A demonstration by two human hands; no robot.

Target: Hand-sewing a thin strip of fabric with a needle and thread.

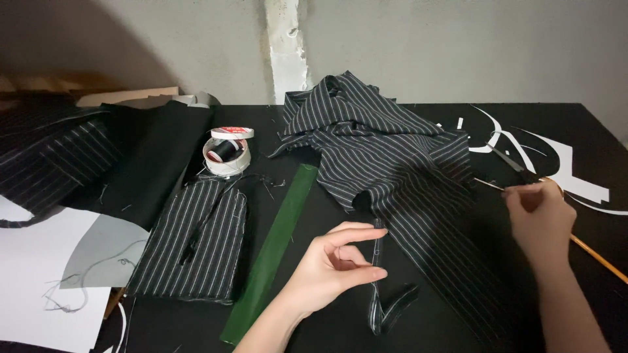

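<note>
Left hand (327, 268) pinches narrow striped strip (377, 261) right of green ruler (275, 252). Right hand (540, 219) grips thin wooden stick (598, 256). Step judged: turning strip; alignment needed.

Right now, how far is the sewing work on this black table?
Done: a striped panel lies flat and cut beside the green ruler. In hand: the left hand pinches a narrow striped strip; the right hand grips a thin wooden stick. Left: the big striped fabric lies crumpled, and the thread spool sits in its container.
</note>
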